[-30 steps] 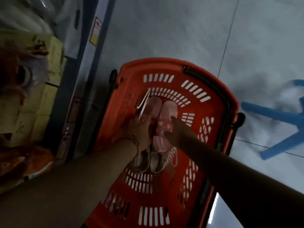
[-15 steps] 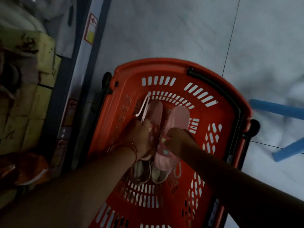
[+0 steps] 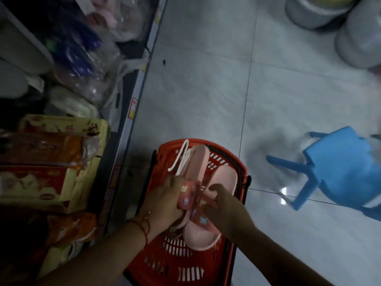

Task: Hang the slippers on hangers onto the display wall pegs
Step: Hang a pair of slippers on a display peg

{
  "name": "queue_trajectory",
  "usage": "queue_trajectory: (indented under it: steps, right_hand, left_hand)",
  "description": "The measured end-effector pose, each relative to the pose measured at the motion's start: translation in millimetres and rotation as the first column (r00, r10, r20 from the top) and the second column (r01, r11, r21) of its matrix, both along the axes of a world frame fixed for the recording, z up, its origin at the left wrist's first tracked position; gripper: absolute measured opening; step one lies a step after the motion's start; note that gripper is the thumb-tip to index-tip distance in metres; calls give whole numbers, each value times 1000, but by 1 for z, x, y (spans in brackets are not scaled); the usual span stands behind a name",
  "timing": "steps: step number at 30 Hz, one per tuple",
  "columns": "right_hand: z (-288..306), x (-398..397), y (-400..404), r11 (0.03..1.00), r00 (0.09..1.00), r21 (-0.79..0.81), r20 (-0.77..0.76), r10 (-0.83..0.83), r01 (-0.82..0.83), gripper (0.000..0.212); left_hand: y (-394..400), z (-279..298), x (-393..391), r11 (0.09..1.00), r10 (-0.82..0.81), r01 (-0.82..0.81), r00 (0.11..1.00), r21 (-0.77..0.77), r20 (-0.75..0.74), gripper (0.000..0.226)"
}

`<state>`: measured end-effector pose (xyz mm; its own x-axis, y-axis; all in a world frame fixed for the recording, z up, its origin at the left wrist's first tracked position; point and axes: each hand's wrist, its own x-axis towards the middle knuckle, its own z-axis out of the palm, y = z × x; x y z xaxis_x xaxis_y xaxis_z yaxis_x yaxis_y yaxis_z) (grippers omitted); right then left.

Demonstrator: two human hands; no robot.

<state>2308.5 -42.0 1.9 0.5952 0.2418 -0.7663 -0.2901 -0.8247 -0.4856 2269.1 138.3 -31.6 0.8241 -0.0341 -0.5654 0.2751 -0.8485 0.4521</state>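
Pink slippers (image 3: 198,182), orange-red basket (image 3: 181,263), blue stool (image 3: 338,174).

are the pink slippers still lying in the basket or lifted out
Lifted. Left hand and right hand grip the pink slippers above the red basket.

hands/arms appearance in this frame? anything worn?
Two bare forearms, no sleeves in view and no gloves. The left hand has a thin red string bracelet around the wrist, with a slim bangle beside it. The right hand shows nothing worn on wrist or fingers.
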Motion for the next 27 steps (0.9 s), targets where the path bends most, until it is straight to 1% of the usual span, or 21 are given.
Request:
queue_trajectory:
  steps: [2,3,5,7,9,12,13,14,16,17,20,22,25,27]
  right_hand:
    - [54,3,3,999,999,28,30,39,-40,67]
    - [80,4,5,997,997,39,37,71,-72,74]
    - [131,3,6,992,993,62,59,103,-107,78]
    - [184,3,6,993,990,84,121,75,-85,74]
    - [235,3,5,992,980,129,199,-10,-16,64]
    - [311,-1,0,959,945,250,259,-201,136,44]
    - [335,-4,-2,931,928,307,249,-279,198,37]
    - [355,-8,-3,894,906,366,230,-355,257,36]
    - [394,-16,-5,813,854,467,200,-480,347,42]
    - [412,-19,-4,777,827,506,195,-527,375,40]
    - [454,-25,-5,724,784,582,223,-580,370,27]
    - [476,-28,-6,705,766,620,248,-593,344,24]
    - [503,-34,-11,653,751,698,255,-610,294,34]
    - [517,-38,-19,633,768,739,263,-584,229,41]
  left_hand:
    - [3,46,5,998,-64,64,997,-5,41,76]
    - [4,70,7,995,-100,101,993,-9,56,76]
    - [4,124,11,982,-190,190,976,5,108,72]
    - [2,179,13,953,-300,299,933,37,200,66]
    - [1,231,12,926,-368,375,880,37,300,65]
    - [2,305,15,903,-412,426,814,62,409,66]
    - [3,328,16,899,-420,429,795,85,437,66]
    - [3,351,18,901,-419,422,780,104,464,67]
    - [3,395,21,905,-409,402,734,139,542,63]
    - [3,416,22,905,-409,394,702,160,583,59]
    - [2,467,31,893,-436,376,588,247,681,51]
    - [-1,496,37,890,-446,347,518,297,730,47]
    - [-7,531,39,900,-433,260,432,351,791,36]
    - [-11,546,38,901,-433,223,402,372,806,38]
